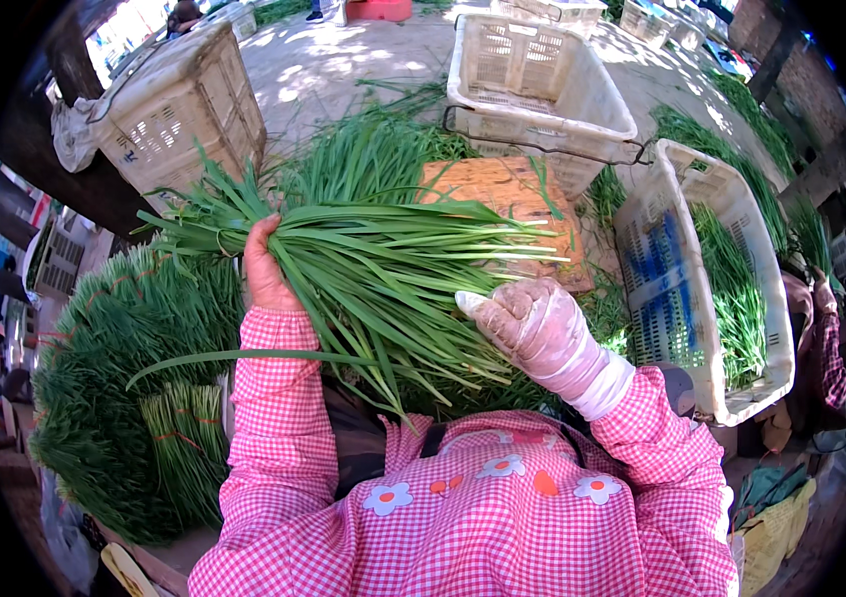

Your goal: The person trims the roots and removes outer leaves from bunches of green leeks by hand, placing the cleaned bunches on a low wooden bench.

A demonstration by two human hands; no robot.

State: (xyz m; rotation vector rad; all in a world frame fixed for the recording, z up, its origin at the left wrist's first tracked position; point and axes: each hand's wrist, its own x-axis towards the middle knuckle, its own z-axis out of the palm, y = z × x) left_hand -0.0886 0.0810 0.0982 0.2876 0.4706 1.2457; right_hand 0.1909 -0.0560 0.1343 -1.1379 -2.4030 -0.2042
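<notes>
My left hand (266,261) grips a loose bunch of long green leafy stems (373,269) at their left part, and they fan out rightward to pale ends. My right hand (523,323), in a whitish, stained glove, is curled closed against the right side of the bunch; what its fingers hold, if anything, is hidden. Behind the bunch lies a worn wooden board (463,179) with green scraps on it. At my left is a large pile of green bundles (124,348), some tied with red bands.
White plastic crates stand at back left (174,109), back centre (592,114) and right (771,318), the right one holding greens. More cut greens (353,154) lie on the ground. A co-worker's hand (821,294) holds greens at far right. Dark posts (75,149) rise at left.
</notes>
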